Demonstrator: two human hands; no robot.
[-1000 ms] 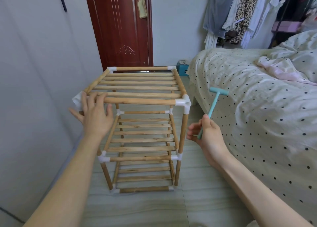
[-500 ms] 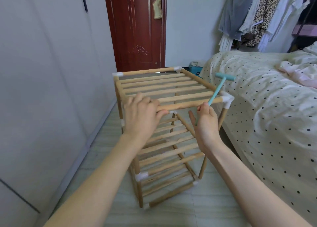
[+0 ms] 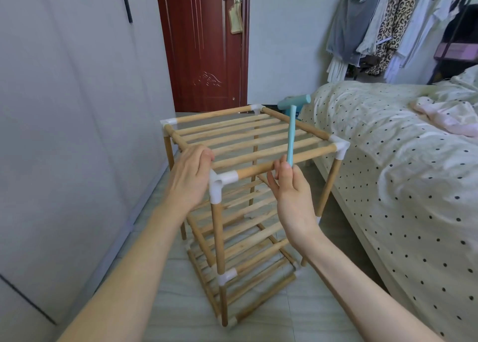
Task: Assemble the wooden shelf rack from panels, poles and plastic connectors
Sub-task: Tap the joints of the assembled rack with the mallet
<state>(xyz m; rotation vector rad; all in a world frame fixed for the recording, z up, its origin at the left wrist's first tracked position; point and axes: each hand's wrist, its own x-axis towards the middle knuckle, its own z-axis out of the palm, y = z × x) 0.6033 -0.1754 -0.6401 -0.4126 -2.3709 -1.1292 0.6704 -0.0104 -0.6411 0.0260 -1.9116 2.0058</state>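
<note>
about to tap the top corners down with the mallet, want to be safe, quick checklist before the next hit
1. Small teal plastic mallet in the right hand: ok, gripped at the handle's lower end, head up.
2. Left hand steadying the three-tier wooden slat rack: ok, it holds the top frame beside the near white plastic corner connector.
3. Fingers away from that connector: not ok, the left hand is right against it.
4. All four top corners fitted with connectors: ok, all are visible.
5. Connectors fully seated on the poles: cannot tell.
6. Rack standing flat on the tiled floor: cannot tell, it looks slightly turned.
</note>
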